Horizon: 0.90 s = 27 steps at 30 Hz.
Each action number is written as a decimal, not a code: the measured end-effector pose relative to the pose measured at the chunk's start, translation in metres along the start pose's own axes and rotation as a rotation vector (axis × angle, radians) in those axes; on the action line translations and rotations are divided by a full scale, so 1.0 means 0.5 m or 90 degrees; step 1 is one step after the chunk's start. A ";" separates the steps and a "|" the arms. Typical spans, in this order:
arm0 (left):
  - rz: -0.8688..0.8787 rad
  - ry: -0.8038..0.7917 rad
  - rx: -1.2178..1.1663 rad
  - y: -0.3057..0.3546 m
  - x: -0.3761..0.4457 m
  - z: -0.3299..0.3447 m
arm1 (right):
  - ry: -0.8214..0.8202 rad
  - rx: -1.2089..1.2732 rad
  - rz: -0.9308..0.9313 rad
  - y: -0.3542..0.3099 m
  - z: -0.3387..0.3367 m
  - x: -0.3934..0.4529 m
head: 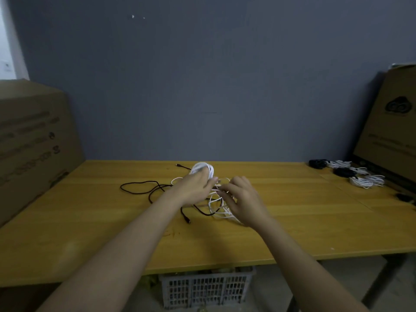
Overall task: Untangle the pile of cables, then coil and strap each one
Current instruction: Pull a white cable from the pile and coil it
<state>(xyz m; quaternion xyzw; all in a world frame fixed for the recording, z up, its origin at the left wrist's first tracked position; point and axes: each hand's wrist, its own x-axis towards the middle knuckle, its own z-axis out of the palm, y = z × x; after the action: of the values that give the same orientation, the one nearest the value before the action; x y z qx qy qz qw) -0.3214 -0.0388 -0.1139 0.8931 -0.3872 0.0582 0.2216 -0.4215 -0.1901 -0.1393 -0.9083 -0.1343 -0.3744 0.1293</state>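
A white cable coil (202, 168) rises from the middle of the yellow table (90, 233), and my left hand (193, 188) grips it from below. Loose white cable (219, 209) loops down from the coil to the table. My right hand (240, 199) pinches a strand of that loose white cable just right of the coil. A black cable (139, 188) sprawls on the table to the left and runs under both hands, one plug (187, 220) lying near my left wrist.
Several coiled black and white cables (351, 175) lie at the table's far right. Large cardboard boxes stand at the left (33, 143) and right (391, 122) ends. A grey plastic crate (207, 289) sits under the table's front edge.
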 end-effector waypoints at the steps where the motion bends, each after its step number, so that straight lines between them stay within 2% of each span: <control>1: 0.009 -0.026 0.016 -0.005 -0.003 0.005 | -0.009 -0.012 0.011 0.008 -0.004 -0.001; 4: 0.030 -0.084 -0.032 -0.016 -0.011 0.001 | -0.054 -0.060 0.051 0.043 -0.009 -0.010; 6: 0.028 -0.083 -0.082 -0.033 -0.013 -0.012 | -0.069 -0.050 0.099 0.068 -0.015 -0.025; 8: 0.014 -0.054 -0.065 -0.056 -0.013 -0.020 | -0.079 -0.010 0.149 0.082 -0.021 -0.038; 10: -0.010 0.012 -0.057 -0.075 -0.011 -0.020 | -0.093 0.050 0.200 0.081 -0.020 -0.046; 13: -0.072 0.096 -0.141 -0.085 -0.011 -0.015 | -0.086 0.171 0.281 0.066 -0.012 -0.053; 17: -0.174 0.170 -0.209 -0.099 -0.022 -0.010 | 0.029 0.362 0.397 0.054 -0.016 -0.060; 18: -0.188 0.178 -0.203 -0.100 -0.025 -0.009 | 0.040 0.381 0.406 0.055 -0.019 -0.061; 22: -0.221 0.221 -0.210 -0.094 -0.030 -0.012 | -0.042 0.427 0.396 0.052 -0.019 -0.065; 27: -0.216 0.194 -0.231 -0.087 -0.036 -0.016 | 0.015 0.663 0.497 0.048 -0.041 -0.067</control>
<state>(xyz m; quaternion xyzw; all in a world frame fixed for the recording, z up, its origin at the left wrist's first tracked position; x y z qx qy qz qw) -0.3022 0.0029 -0.1270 0.8718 -0.1984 0.0833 0.4401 -0.4496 -0.2241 -0.1523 -0.7048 0.0428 -0.1955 0.6806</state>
